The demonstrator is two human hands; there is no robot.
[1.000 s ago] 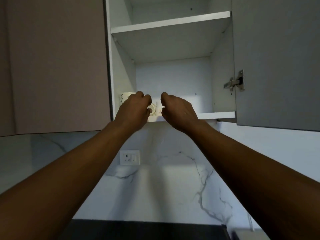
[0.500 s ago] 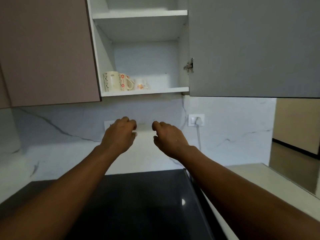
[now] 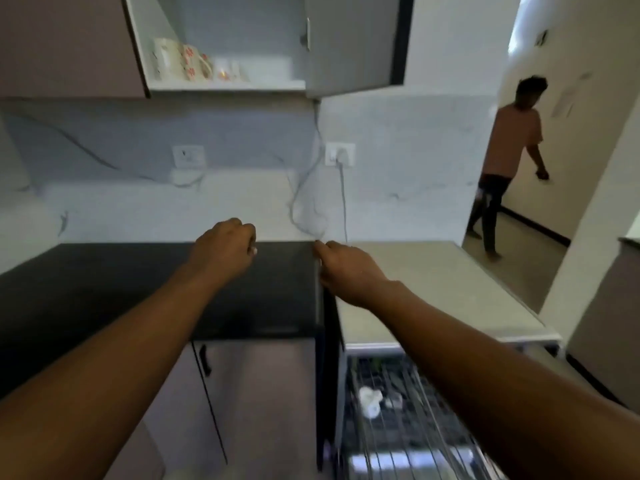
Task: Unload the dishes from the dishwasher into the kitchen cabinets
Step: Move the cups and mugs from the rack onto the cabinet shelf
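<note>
Reaching forward over the black table point(image 3: 104, 282), both arms are stretched out and both hands hold nothing. The left hand point(image 3: 225, 249) hangs above the back part of the table, its fingers loosely curled downward. The right hand point(image 3: 349, 268) is just beside the right edge of the black table, where it meets the lighter grey table point(image 3: 433, 282); its fingers are also relaxed and point toward the wall.

The upper cabinet point(image 3: 225, 85) is open, with its door point(image 3: 349, 43) swung out to the right. On its lowest shelf, at the left side, stand two mugs point(image 3: 180, 62) with a red flower pattern, close to each other, and just right of them a smaller pale piece point(image 3: 227, 71), perhaps a small cup, but the blur makes it hard to tell.

Below the grey table, at the lower right, the dishwasher rack point(image 3: 398, 427) is pulled out. A white dish point(image 3: 370, 401) lies among its wires near the front left part; its shape is not clear.

On the marble wall there are two sockets point(image 3: 188, 156), and a cable point(image 3: 343, 202) hangs down from the right one to the table. Under the black table a lower cabinet door point(image 3: 263, 393) has a dark handle point(image 3: 205, 360). In the passage at the right, another person point(image 3: 505, 161) in a pink shirt is walking, well apart from the kitchen tables.
</note>
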